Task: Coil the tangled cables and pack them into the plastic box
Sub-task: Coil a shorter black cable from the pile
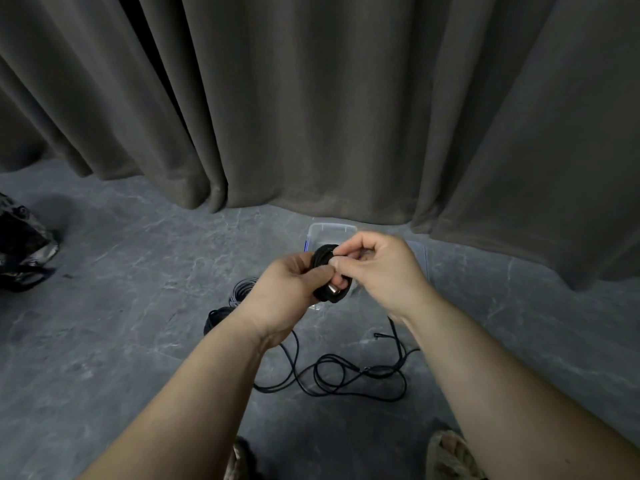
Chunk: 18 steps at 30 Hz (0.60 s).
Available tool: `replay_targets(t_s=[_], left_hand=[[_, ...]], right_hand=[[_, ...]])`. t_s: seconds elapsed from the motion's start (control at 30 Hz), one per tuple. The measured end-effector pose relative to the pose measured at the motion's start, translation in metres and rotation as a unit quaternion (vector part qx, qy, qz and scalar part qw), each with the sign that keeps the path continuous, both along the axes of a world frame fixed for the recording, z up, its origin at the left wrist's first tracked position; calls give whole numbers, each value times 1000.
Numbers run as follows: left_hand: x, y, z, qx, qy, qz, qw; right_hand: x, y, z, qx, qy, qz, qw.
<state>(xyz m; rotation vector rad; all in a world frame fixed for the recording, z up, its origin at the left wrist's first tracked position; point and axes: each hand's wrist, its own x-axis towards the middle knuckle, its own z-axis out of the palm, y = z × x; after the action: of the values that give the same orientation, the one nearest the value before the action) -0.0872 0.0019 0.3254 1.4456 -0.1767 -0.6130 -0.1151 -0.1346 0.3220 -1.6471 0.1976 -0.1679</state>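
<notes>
My left hand (287, 289) grips a small black coiled cable (322, 259) with a silver plug at its lower edge, held in the air above the floor. My right hand (377, 268) pinches the top of the same coil with thumb and fingers. Behind my hands stands the clear plastic box (330, 232), mostly hidden. A loose tangled black cable (346, 375) sprawls on the floor under my forearms. A grey coiled cable (240, 289) and a black coiled cable (216, 318) lie on the floor left of my left wrist.
A clear lid (420, 254) lies right of the box, partly behind my right hand. Heavy grey curtains (311, 98) hang close behind the box. A crumpled black bag (24, 247) sits at far left on the grey marbled floor. My sandalled feet (450, 455) show at the bottom.
</notes>
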Motion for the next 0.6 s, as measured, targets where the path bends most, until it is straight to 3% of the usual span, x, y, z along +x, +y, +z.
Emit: replay_targets(t_s=[0.17, 0.43, 0.6], left_hand=[[7, 3, 0, -68, 54, 77, 993], [5, -1, -2, -46, 18, 27, 998], [4, 0, 2, -91, 33, 53, 994]], right_hand=[[4, -11, -4, -1, 27, -46, 999], [7, -3, -9, 60, -16, -114, 992], [7, 7, -13, -7, -47, -109, 993]])
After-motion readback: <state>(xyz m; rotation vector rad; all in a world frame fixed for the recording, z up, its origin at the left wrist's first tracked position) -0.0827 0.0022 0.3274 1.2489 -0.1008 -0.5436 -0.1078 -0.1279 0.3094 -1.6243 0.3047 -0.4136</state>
